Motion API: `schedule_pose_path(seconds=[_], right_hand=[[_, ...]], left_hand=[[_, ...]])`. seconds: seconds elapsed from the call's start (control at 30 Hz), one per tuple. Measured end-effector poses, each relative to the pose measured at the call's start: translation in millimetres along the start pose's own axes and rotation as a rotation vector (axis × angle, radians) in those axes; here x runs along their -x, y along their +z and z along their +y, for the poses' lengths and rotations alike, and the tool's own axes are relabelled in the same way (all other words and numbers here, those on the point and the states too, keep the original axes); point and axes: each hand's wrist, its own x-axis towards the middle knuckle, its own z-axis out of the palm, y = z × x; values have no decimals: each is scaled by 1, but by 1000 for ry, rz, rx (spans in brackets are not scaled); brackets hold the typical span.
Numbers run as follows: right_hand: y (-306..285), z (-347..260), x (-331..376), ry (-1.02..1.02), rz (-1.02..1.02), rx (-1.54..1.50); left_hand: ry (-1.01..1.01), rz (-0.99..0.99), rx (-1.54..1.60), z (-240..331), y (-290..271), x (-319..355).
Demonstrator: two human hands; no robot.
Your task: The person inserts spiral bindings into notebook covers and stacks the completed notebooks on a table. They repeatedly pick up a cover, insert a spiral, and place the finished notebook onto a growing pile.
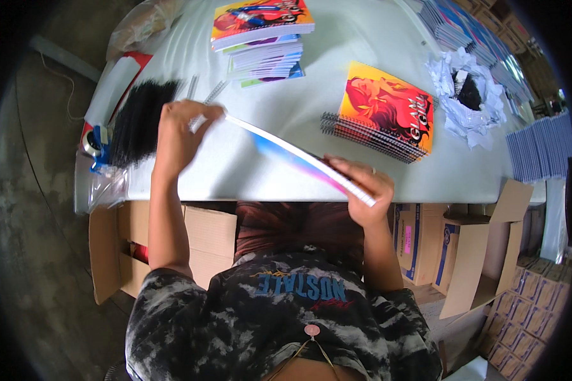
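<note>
A thin notebook (299, 160) with white page edges and a blue and pink cover is tilted on edge above the table. My right hand (368, 187) grips its near right end, thumb and fingers on either side. My left hand (187, 127) is closed at its far left end; the fingertips are slightly blurred, and a pale coil-like piece shows by the thumb. Just beyond that hand, metal binding coils (216, 92) lie on the table. A dense bundle of black binding wires (140, 120) is left of the hand.
Spiral notebooks with orange covers (388, 105) are piled right of centre on the white table (267, 184). A taller notebook stack (264, 44) stands at the back. Crumpled white paper (467, 98) and more stacks (540, 149) are at right. Open cardboard boxes (210, 241) sit below the near edge.
</note>
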Motion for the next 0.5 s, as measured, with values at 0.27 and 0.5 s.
schedule_pose_path(seconds=[0.27, 0.5], right_hand=[[-5, 48, 23, 255, 69, -238], [-11, 40, 21, 306, 63, -129]], left_hand=[[-612, -63, -180, -147, 90, 22], [-471, -5, 587, -82, 21, -4]])
